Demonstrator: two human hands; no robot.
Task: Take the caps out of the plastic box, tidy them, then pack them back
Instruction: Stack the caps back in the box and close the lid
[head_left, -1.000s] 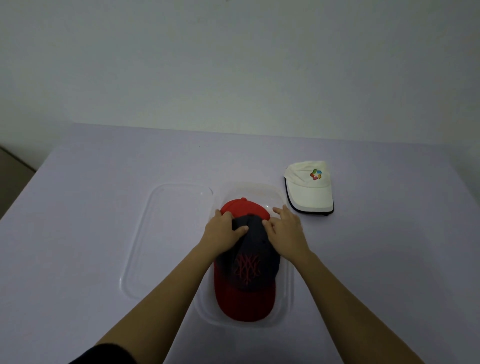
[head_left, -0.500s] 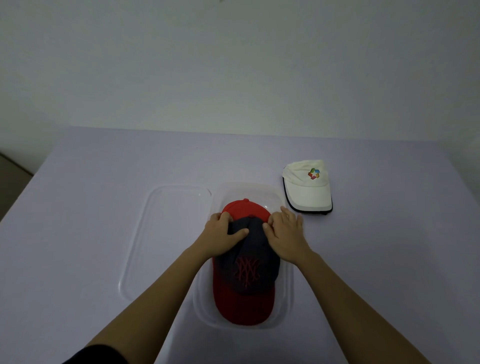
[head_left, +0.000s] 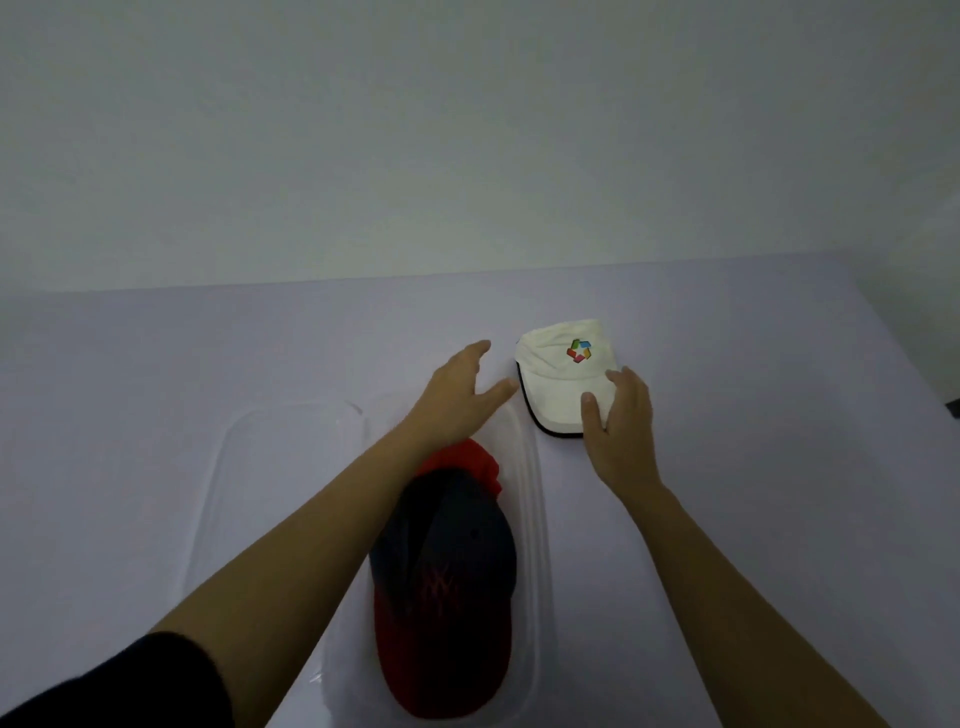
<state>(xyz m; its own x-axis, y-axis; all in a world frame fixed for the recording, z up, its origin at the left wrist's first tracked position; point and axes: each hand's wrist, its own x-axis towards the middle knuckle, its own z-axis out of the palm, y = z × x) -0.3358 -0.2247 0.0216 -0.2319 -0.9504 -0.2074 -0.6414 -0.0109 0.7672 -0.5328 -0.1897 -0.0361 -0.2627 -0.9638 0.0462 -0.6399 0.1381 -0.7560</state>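
A navy cap with a red brim (head_left: 447, 561) lies in the clear plastic box (head_left: 537, 519), on top of a red cap (head_left: 475, 456) whose edge shows at the far end. A folded white cap with a coloured logo (head_left: 563, 382) lies on the table beyond the box, to the right. My right hand (head_left: 621, 426) rests on the white cap's brim at its right side, fingers spread around it. My left hand (head_left: 460, 395) hovers open just left of the white cap, thumb near its edge, holding nothing.
The box's clear lid (head_left: 275, 483) lies flat on the table directly left of the box. The table (head_left: 156, 374) has a pale lilac cover and ends at a plain wall behind.
Both hands have left the navy cap in the box and moved forward and right to the white cap. The view has tilted, so the box now sits lower in the frame.
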